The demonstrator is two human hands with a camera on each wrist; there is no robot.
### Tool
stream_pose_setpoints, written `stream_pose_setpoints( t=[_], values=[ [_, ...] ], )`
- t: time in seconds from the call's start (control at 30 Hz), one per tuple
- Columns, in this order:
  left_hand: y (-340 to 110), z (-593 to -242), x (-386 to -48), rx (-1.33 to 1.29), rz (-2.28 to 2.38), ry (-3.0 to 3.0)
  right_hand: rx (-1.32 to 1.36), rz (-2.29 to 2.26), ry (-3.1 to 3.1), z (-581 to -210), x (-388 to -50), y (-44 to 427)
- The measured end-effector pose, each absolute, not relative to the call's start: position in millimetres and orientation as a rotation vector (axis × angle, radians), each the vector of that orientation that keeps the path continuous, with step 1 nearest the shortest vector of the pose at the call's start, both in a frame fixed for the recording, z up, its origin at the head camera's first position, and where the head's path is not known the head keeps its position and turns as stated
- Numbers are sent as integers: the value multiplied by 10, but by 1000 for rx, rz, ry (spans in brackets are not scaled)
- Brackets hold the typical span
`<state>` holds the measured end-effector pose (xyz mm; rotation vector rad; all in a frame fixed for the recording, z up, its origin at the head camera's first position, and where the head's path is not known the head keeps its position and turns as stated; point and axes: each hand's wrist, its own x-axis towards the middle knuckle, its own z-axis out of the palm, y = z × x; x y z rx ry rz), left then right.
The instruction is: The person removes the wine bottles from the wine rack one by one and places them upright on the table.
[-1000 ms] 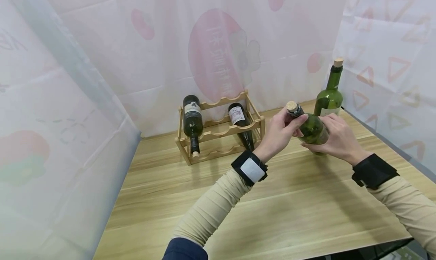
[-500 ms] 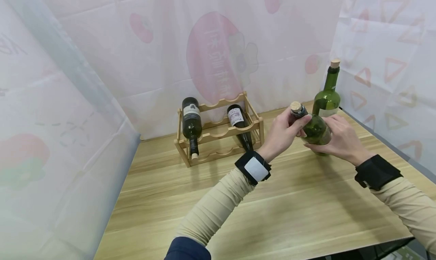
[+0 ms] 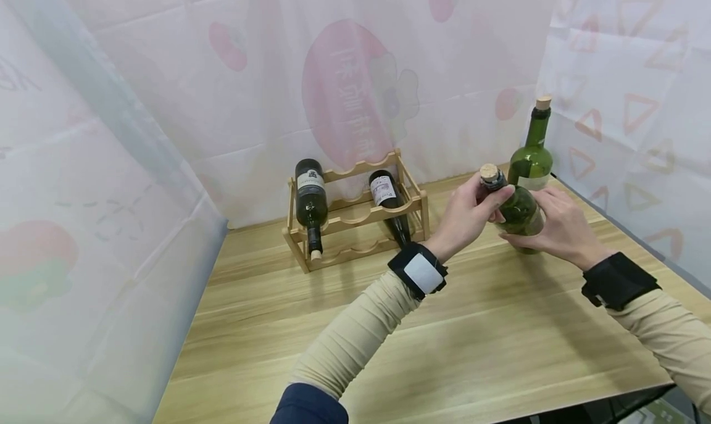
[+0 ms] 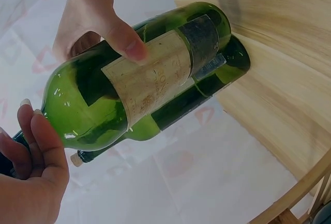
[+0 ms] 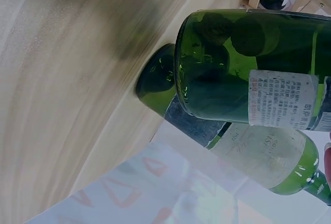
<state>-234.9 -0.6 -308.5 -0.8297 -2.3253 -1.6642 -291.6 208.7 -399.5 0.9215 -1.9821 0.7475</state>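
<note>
A green wine bottle [image 3: 521, 207] with a cork stopper is held tilted, its neck toward me. My left hand [image 3: 463, 214] pinches it at the neck, just below the cork. Around its body my right hand [image 3: 563, 226] has a grip, the thumb lying over the pale label in the left wrist view. The base of this held bottle [image 5: 217, 79] is off the table in the right wrist view. Just behind stands a second corked green wine bottle [image 3: 530, 162], upright on the table and partly hidden by the first.
A two-tier wooden wine rack [image 3: 358, 224] stands left of my hands. One dark bottle [image 3: 311, 192] lies on its upper tier, neck toward me; another dark bottle [image 3: 383, 189] slopes lower at its right. Printed curtains [image 3: 250, 103] enclose the wooden table [image 3: 266, 344].
Both hands have shifted slightly right with the held bottle, nearer the standing bottle. The head view has drifted a little. Both grips look the same.
</note>
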Motion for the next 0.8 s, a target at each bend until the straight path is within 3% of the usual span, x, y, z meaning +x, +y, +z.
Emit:
stream_pose_setpoints(
  t=[0.8],
  values=[
    [124,-3011,-2423,-837,-1582,-2452,873,728,-1997,-3996,-2934,2178]
  ],
)
